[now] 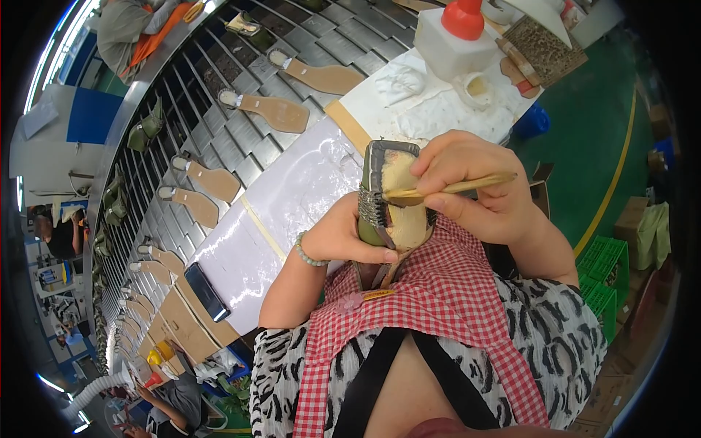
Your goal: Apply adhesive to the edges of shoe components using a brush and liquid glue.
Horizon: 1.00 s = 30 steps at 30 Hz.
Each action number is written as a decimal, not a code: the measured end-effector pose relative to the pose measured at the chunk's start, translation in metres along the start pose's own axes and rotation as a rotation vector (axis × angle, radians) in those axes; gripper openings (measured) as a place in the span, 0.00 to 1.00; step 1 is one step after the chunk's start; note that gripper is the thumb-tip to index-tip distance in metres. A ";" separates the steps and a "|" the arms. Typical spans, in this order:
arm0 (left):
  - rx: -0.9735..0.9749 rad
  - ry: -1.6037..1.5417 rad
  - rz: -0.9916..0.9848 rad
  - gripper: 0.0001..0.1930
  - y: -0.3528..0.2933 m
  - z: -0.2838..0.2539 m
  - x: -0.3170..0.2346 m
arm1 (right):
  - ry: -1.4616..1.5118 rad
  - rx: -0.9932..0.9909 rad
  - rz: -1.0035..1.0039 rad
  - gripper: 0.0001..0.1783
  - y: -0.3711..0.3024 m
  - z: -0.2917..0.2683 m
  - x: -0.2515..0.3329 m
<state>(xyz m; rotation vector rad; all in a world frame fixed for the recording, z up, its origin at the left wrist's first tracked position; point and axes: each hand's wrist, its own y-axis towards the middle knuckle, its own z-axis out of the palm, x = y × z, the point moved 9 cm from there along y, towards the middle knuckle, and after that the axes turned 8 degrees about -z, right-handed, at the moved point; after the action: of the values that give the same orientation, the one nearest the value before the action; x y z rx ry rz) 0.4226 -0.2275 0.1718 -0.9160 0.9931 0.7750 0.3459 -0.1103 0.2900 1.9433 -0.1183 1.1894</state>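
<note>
My left hand (337, 232) is closed around a green shoe (407, 228) and holds it in front of my chest with its underside facing up. The underside is pale and yellowish, with a dark grey folded rim around the toe and a textured band at the side. In my right hand (493, 204) is a slim brush (478, 182) with a wooden handle, gripped between thumb and fingers. Its tip end lies across the middle of the shoe's underside. My right fingertips hang close over the pale toe area.
A white-covered worktable (274, 175) holds a white bottle (453, 47) with a red top, an open jar (476, 89), a crumpled cloth (400, 82) and a phone (207, 292). Beyond runs a slatted metal conveyor (248, 150) with several tan soles (276, 113). Another person (135, 33) sits across it.
</note>
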 end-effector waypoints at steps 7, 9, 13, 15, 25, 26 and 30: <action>-0.004 -0.007 0.004 0.30 -0.003 -0.002 0.002 | 0.126 0.139 0.025 0.06 -0.001 0.012 -0.002; 0.016 -0.002 -0.024 0.30 -0.003 -0.002 0.006 | 0.141 0.149 0.029 0.07 0.001 0.013 -0.003; 0.001 0.014 0.004 0.31 -0.004 -0.002 0.002 | 0.077 0.093 0.008 0.06 0.002 0.011 -0.003; -0.005 0.016 0.006 0.31 -0.005 -0.003 0.002 | 0.113 0.129 0.023 0.05 0.001 0.014 -0.005; -0.028 -0.049 0.009 0.33 -0.002 -0.003 0.004 | 0.181 0.131 0.064 0.06 0.004 0.008 -0.013; -0.059 -0.083 0.017 0.32 -0.004 -0.007 0.005 | 0.207 0.150 0.081 0.06 0.004 0.009 -0.013; -0.199 -0.159 0.000 0.39 -0.021 -0.038 0.026 | 0.432 -0.029 0.128 0.06 0.004 -0.001 -0.015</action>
<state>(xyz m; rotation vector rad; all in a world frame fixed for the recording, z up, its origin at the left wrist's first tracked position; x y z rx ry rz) 0.4365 -0.2667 0.1437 -1.0076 0.7863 0.9439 0.3352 -0.1173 0.2808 1.6315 -0.0316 1.6548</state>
